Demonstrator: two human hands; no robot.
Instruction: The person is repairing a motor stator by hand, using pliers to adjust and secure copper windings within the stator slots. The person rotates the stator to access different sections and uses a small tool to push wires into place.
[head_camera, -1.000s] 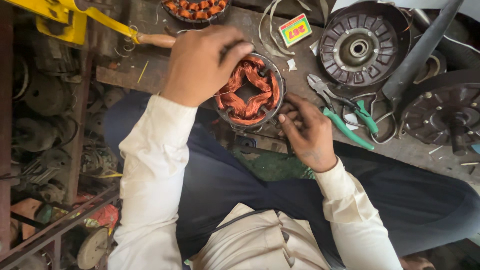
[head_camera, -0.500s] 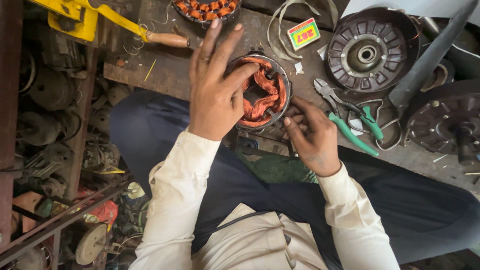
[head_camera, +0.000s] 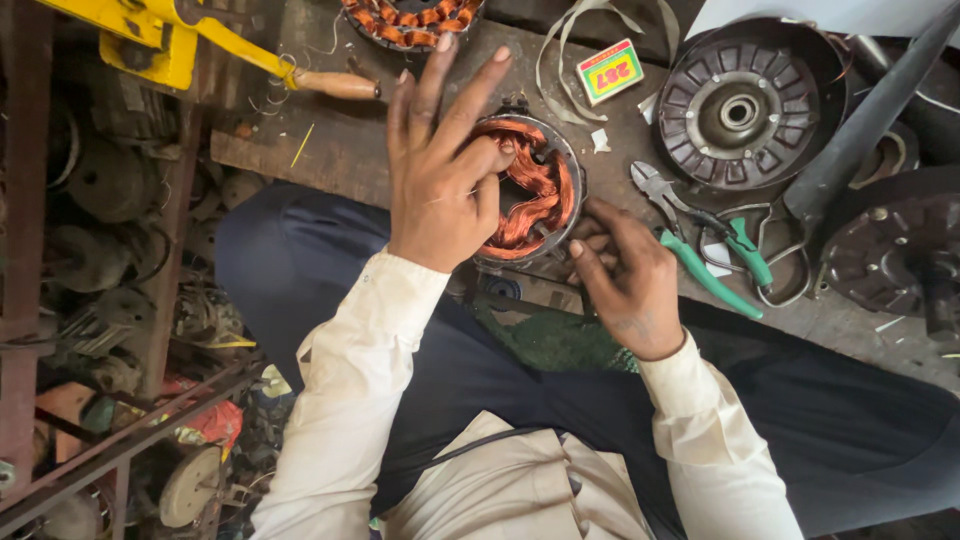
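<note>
A round motor stator (head_camera: 535, 190) with copper windings lies on the wooden bench (head_camera: 340, 150) in front of me. My left hand (head_camera: 440, 170) rests over its left side, thumb and forefinger pinching at the winding while the other fingers spread upward. At the stator's lower right rim sits my right hand (head_camera: 625, 275), fingers curled against the metal ring and holding it. Both sleeves are cream coloured.
Green-handled pliers (head_camera: 710, 250) lie just right of my right hand. A dark round motor cover (head_camera: 745, 100) and another housing (head_camera: 895, 250) sit at the right. A second copper stator (head_camera: 410, 18), a small coloured box (head_camera: 610, 70) and a yellow tool with a wooden handle (head_camera: 220, 45) lie farther back.
My left hand has slid down and left off the top of the stator, its fingers lifting and spreading. The right hand stays at the lower right rim.
</note>
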